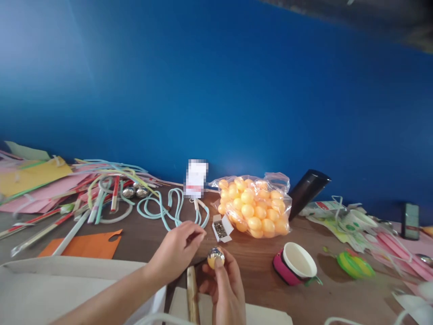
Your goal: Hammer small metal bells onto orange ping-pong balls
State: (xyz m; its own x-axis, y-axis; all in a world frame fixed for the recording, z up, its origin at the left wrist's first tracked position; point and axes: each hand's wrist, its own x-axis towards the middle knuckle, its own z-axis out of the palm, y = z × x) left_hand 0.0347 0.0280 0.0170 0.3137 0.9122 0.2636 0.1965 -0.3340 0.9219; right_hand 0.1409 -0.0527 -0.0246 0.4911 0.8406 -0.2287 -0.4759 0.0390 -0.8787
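My right hand [225,286] holds a shiny silver ball [215,258] between thumb and fingers, low in the middle of the view. Left of the ball, my left hand [179,246] is closed in a pinch, and whatever its fingertips may hold is too small to make out. Just beyond both hands stands an open white box [221,229] full of small brassy metal pieces. A wooden handle [192,293] lies beside my right hand; its dark far end is partly hidden by the hands.
Behind the box lies a clear bag of orange balls [255,210]. A white cup in a pink sleeve [297,262] is to the right, near a black cylinder [307,192]. Leftward are a blue cord [162,212], silver balls [135,192] and orange paper [91,245].
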